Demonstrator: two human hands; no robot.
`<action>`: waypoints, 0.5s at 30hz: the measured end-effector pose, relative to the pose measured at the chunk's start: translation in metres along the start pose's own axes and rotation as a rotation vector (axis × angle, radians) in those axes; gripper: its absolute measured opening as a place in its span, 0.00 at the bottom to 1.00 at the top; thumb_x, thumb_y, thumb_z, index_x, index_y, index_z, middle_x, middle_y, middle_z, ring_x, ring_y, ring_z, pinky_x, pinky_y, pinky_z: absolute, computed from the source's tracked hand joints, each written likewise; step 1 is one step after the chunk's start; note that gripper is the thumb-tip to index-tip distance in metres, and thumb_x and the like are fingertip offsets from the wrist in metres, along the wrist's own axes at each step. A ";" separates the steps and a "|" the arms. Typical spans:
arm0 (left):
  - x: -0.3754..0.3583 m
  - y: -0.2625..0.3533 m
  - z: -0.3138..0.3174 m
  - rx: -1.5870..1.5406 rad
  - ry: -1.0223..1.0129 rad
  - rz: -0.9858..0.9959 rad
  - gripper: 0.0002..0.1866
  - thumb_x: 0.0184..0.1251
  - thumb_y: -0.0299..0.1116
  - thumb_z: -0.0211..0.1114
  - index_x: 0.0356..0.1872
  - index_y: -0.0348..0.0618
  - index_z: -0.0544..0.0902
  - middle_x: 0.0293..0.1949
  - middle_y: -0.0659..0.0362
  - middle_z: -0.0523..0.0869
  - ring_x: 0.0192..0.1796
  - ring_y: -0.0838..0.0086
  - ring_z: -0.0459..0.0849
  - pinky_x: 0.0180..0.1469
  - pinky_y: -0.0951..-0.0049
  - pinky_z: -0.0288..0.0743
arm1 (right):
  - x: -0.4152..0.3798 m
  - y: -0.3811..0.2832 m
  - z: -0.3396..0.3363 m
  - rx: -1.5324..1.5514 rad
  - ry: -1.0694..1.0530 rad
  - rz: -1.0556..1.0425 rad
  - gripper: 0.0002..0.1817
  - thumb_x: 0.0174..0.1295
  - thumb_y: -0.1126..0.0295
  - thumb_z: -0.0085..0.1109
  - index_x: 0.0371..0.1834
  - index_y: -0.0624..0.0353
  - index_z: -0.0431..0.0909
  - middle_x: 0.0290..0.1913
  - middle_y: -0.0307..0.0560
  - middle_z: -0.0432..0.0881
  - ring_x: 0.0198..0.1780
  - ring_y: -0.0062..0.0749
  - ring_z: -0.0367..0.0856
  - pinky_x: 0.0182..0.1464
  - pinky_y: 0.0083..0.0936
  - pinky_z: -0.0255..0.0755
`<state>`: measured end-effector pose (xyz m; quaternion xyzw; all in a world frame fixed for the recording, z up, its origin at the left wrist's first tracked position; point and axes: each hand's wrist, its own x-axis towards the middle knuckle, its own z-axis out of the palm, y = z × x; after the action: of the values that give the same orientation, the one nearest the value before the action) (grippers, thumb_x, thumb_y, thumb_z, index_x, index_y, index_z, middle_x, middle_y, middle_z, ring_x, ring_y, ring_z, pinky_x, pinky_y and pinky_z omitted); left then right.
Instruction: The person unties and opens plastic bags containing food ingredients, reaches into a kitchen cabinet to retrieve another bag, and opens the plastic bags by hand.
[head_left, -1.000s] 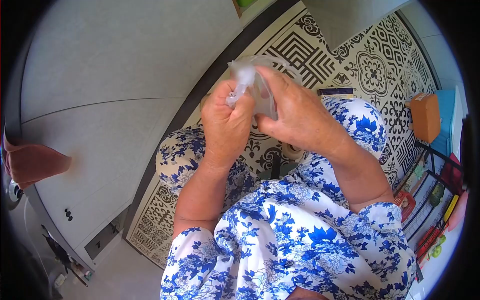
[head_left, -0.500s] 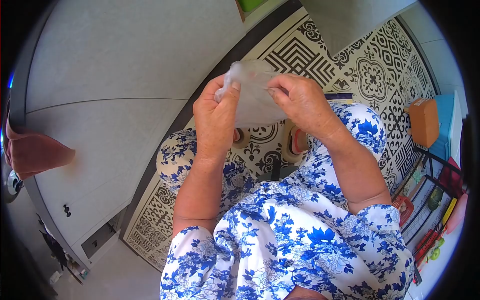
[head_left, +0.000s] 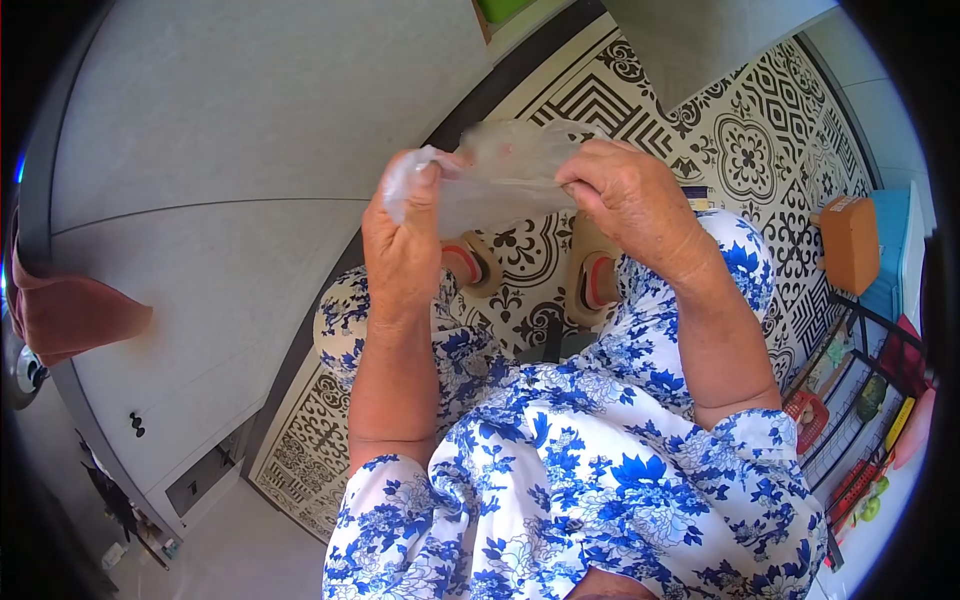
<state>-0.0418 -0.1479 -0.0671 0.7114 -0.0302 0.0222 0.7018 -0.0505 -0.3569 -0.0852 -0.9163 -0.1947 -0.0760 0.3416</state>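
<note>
We note, at the left edge, a reddish cloth (head_left: 75, 322) hanging beside the pale cabinet front (head_left: 200, 230). Moving right, the left hand (head_left: 400, 255) now sits further out than half a second ago, fingers curled and pinching one bunched end of the clear plastic bag (head_left: 500, 170). The bag, crumpled against the hands a second ago, is now stretched flat between them, held in the air above the sandalled feet (head_left: 590, 280) and patterned floor (head_left: 740, 150). The right hand (head_left: 630, 200) pinches the opposite edge, knuckles up. We judge the bag is being pulled open. Far right stands a rack (head_left: 860, 400) with an orange box (head_left: 848, 235).
</note>
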 end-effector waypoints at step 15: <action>-0.008 -0.014 0.006 -0.459 -0.398 -0.245 0.15 0.73 0.38 0.49 0.34 0.36 0.77 0.19 0.65 0.68 0.19 0.80 0.65 0.29 0.76 0.67 | 0.003 -0.009 0.015 -0.117 -0.222 -0.007 0.04 0.52 0.74 0.53 0.30 0.59 0.76 0.33 0.49 0.81 0.39 0.43 0.81 0.42 0.37 0.74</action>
<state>-0.0486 -0.1541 -0.0814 0.5235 -0.0851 -0.2095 0.8215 -0.0517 -0.3399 -0.0905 -0.9369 -0.2295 0.0133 0.2635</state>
